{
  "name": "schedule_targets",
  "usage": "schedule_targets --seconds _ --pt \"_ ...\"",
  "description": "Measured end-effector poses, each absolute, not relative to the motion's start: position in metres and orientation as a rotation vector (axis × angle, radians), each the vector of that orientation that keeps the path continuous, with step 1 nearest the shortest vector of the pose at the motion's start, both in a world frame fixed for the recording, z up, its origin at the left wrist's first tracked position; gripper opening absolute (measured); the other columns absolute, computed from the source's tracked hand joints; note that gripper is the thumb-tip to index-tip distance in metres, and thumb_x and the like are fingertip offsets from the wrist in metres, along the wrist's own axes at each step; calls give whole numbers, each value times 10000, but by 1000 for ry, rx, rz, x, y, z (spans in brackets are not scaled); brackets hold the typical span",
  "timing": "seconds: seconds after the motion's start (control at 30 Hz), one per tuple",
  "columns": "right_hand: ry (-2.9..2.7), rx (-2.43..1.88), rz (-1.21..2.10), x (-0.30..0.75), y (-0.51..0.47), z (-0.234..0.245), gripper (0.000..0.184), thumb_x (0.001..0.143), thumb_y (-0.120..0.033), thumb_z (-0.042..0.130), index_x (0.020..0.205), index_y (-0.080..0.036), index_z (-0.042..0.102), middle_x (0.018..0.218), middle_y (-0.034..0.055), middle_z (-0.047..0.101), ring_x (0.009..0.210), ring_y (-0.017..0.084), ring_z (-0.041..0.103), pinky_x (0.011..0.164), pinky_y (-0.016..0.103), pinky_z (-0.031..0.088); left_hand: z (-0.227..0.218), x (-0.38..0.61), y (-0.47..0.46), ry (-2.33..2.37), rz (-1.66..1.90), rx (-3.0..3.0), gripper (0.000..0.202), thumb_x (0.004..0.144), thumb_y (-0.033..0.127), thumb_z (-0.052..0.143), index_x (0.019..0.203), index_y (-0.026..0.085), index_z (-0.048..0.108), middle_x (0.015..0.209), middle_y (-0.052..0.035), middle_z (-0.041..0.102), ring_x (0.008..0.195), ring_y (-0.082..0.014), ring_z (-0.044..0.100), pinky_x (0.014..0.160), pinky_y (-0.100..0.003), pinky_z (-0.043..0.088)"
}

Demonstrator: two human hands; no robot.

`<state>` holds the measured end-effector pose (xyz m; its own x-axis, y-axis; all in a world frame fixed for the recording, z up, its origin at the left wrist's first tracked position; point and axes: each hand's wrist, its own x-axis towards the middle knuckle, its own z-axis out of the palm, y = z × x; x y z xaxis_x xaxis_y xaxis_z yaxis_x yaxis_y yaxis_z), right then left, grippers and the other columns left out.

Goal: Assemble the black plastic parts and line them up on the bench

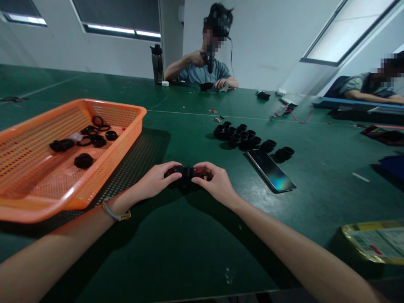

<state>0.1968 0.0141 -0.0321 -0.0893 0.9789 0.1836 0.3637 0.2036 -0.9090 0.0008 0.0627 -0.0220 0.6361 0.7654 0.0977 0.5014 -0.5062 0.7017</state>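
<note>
Forearms (271,232) are nearest, over the green counter (176,261); left hand (156,180) and right hand (219,182) together pinch a black part (188,172), seemingly fitting it; the next move probably needs steady grip.

On my right lie a glossy, dark rectangular phone (270,170) and a gold-rimmed container (378,242); across the green bench (325,168) I see a tall dark bottle (157,66) beside a person in grey-blue (193,72).
</note>
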Motion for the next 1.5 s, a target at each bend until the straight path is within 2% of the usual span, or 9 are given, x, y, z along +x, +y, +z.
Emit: schedule_targets --seconds 0.17,1.0,1.2,1.5 --pt "-1643 -1275 898 198 14 -32 264 676 -153 676 935 -179 635 844 22 710 741 136 647 584 239 453 -21 0 62 1001 522 2215 380 816 397 405 1050 142 563 994 -88 667 904 -236 604 783 -333 450" --pt "-1625 -1297 898 198 14 -32 242 702 -162 666 944 -168 660 840 35 720 720 136 656 604 250 482 -20 0 62 1004 505 2217 412 815 404 401 1069 122 563 978 -97 664 865 -244 602 751 -343 456" --pt "-1647 -1285 883 199 14 -33 290 681 -168 684 969 -175 662 830 30 720 678 132 643 570 246 470 -20 1 62 1008 515 2212 392 824 392 405 1074 136 566 990 -85 668 888 -239 604 757 -331 459" --pt "-1656 -1294 797 199 14 -32 245 682 -157 679 926 -172 680 852 33 705 691 125 620 588 246 466 -19 1 62 1019 494 2217 385 822 381 420 1075 131 568 986 -86 668 874 -240 606 743 -331 462"
